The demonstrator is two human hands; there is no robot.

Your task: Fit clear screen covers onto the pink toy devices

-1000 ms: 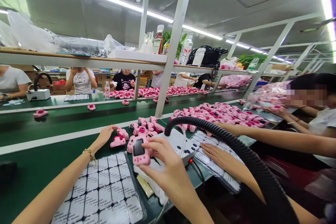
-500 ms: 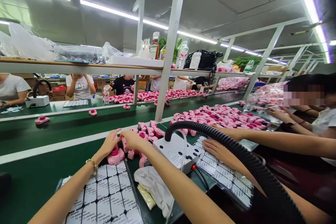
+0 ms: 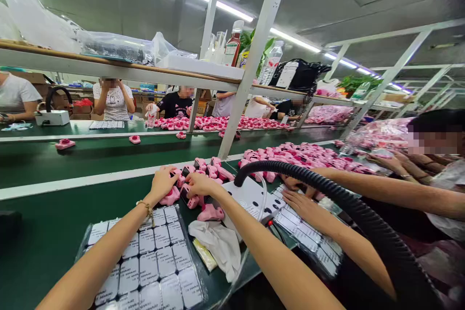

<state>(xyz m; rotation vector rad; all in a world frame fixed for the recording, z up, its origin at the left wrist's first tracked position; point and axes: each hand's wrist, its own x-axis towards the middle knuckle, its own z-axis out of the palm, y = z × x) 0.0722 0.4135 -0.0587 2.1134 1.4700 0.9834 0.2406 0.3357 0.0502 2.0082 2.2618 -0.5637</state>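
Observation:
Small pink plastic toy pieces (image 3: pixel 212 171), some with a dark square face, lie in a pile at my hands. My left hand (image 3: pixel 163 184) has its fingers curled over one at the pile's left side. A pink piece with a rounded body (image 3: pixel 170 197) rests just below that hand. With bent fingers my right hand (image 3: pixel 200 185) grips another pink piece (image 3: pixel 189 198) that shows a dark face. Under my left forearm lies a plastic-wrapped tray of white-filmed squares (image 3: pixel 156 254). Another pink piece (image 3: pixel 210 213) is below my right wrist.
A white box (image 3: pixel 250 196) with a black flexible hose (image 3: pixel 312 179) stands right of my right arm. Nearby lie a white cloth (image 3: pixel 218 247) and a yellow packet (image 3: pixel 204 254). A co-worker's hand (image 3: pixel 301 206) rests on another tray. A metal post (image 3: pixel 250 72) rises ahead.
My hands have moved apart: the left stays at the pile's left side, the right is over a dark-faced piece. The camera view has tilted and shifted slightly.

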